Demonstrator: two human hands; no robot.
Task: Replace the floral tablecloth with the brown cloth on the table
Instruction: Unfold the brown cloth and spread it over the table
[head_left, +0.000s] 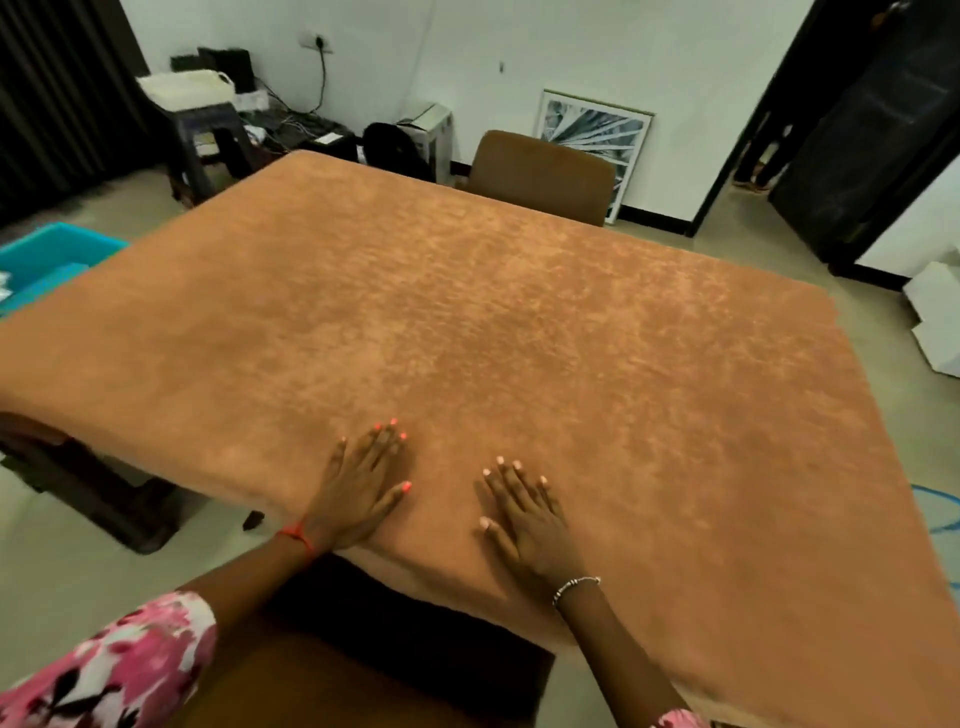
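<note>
The brown cloth covers the whole table, draped over every edge I can see, with no floral tablecloth in view. Both hands lie flat on it near the front edge: the left hand and the right hand, fingers spread wide, palms down, gripping nothing. The risk, I'd judge, is in the smoothing itself. A hard push toward the far edge could drag the cloth off square, shortening the front overhang. The near left corner already seems to hang unevenly, so a sideways sweep might worsen that.
</note>
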